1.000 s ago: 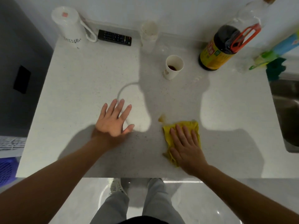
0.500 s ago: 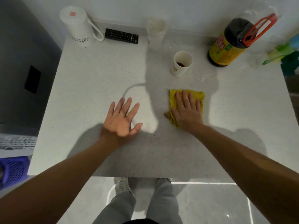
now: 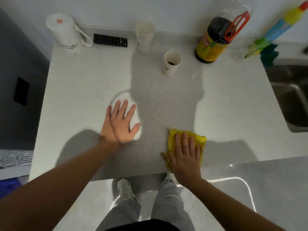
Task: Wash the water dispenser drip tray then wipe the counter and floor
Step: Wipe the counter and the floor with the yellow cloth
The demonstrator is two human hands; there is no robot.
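Observation:
A yellow cloth (image 3: 199,137) lies on the pale speckled counter (image 3: 225,100) near its front edge. My right hand (image 3: 185,155) presses flat on the cloth with fingers spread, covering most of it. My left hand (image 3: 119,123) rests palm down on the bare counter to the left, fingers apart, holding nothing. The grey floor (image 3: 233,197) shows below the counter edge, with my legs and shoes in front. No drip tray is in sight.
Along the back stand a white kettle (image 3: 64,32), a black remote (image 3: 110,40), a clear cup (image 3: 144,33), a paper cup (image 3: 171,63) with dark liquid and a big dark bottle (image 3: 212,45). A sink (image 3: 293,104) lies right, a blue basket (image 3: 8,187) left.
My right hand has dragged the yellow cloth back from mid-counter toward the front edge. My left hand stays planted in the same place.

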